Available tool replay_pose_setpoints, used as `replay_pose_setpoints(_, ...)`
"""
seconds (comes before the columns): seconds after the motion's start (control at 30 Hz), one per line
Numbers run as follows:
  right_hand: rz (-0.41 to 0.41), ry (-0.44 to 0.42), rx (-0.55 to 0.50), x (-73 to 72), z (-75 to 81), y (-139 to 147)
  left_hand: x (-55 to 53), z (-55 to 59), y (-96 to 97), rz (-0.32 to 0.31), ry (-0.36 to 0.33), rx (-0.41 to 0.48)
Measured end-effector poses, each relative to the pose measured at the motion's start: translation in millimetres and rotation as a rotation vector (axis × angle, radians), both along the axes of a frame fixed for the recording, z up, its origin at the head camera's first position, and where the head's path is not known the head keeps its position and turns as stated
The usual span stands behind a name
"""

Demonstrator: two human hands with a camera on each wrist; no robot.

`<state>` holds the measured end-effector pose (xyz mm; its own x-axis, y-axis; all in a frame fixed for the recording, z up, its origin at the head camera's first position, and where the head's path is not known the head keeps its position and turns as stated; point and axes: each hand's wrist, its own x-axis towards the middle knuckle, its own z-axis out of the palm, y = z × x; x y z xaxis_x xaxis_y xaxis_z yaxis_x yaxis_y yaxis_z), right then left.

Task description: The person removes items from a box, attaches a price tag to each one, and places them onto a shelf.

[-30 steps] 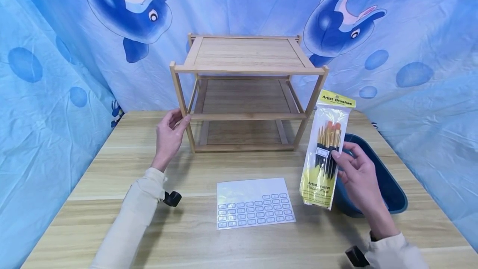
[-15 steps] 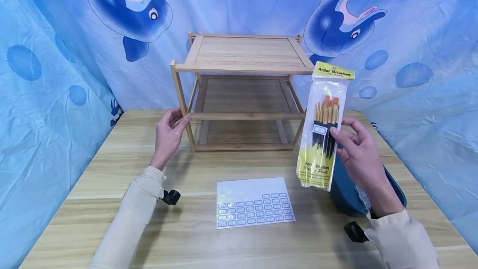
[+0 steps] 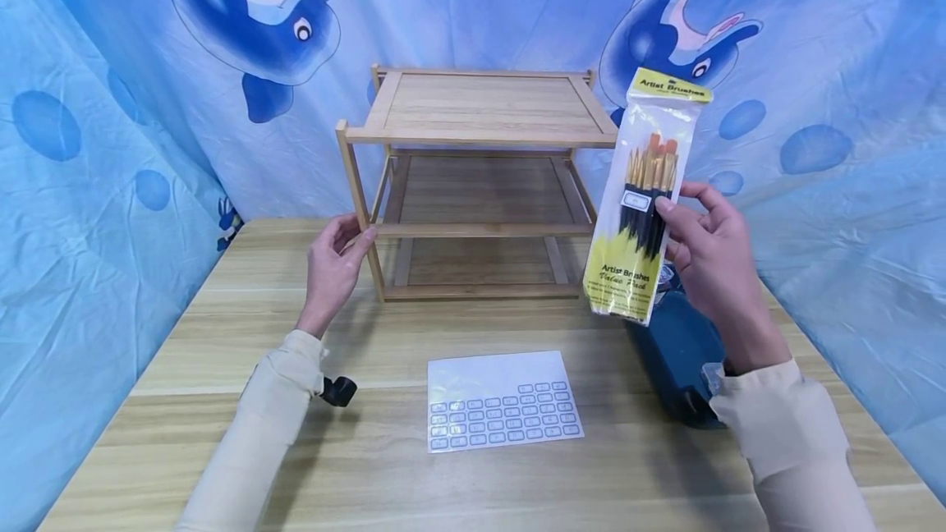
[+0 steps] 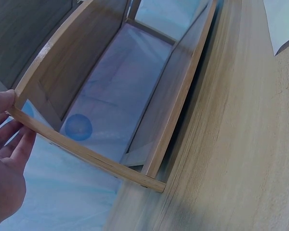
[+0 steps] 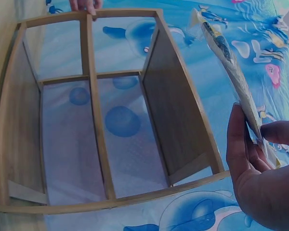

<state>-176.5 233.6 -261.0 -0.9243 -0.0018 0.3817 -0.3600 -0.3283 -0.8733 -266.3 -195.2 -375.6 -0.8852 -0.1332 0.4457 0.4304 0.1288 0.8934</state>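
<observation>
My right hand (image 3: 713,249) holds up a clear pack of paintbrushes (image 3: 639,212), pinched at its right edge between thumb and fingers. The pack has yellow printed ends, and a small white label sticks on it over the dark handles. In the right wrist view the pack (image 5: 236,77) shows edge-on. At the left front post of a three-tier wooden shelf (image 3: 488,109), my left hand (image 3: 334,265) grips near the middle tier's rail. The left wrist view shows its thumb and fingers (image 4: 23,147) around that corner. The shelf's right front post is hidden behind the pack.
A sheet of small blue-framed labels (image 3: 505,413) lies on the wooden table (image 3: 384,474) in front of the shelf. On the right stands a dark blue bin (image 3: 680,343), partly covered by the right arm. A blue dolphin-print cloth (image 3: 473,6) hangs behind and along the sides.
My right hand has raised the paintbrush pack from beside the bin to the height of the shelf's upper part. The left hand has stayed on the post.
</observation>
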Motion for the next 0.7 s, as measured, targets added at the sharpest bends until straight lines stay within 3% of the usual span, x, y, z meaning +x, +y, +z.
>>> replay_pose_setpoints(0.37, 0.028, -0.04, -0.008, -19.9, 12.7, -10, -0.2, -1.5, 0.3, 0.005, 0.007, -0.01)
replay_pose_setpoints(0.7, -0.017, -0.063, 0.082, -31.4, 18.6, -22, -1.4, -2.9, 1.0, 0.021, 0.012, -0.012)
